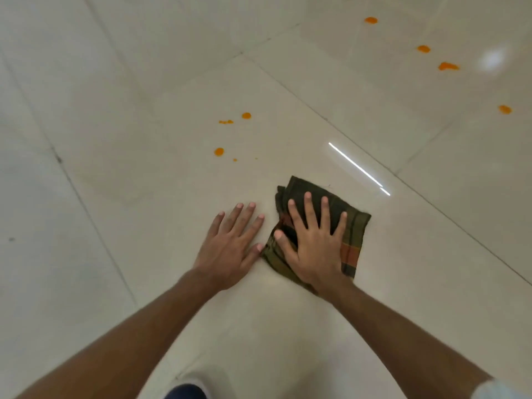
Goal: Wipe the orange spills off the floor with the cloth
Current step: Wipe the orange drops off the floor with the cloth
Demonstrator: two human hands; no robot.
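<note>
The folded dark green and orange checked cloth [354,234] lies on the pale glossy tiled floor [115,197], its middle hidden under the right hand [313,249], which presses flat with fingers spread straight. The left hand [230,249] rests at its 9 o'clock, flat, holding nothing. Small orange spills [219,151] dot the tiles at 11 o'clock, with more far off at 1 o'clock. A dark blue shape [184,392] at 6 o'clock is cut off.

The cloth [349,226] is dark olive-green plaid with rust-orange bands. Bright orange spills [219,151] dot pale cream floor tiles [115,139]. A blurred, possibly navy fabric [184,392] shows at bottom.
</note>
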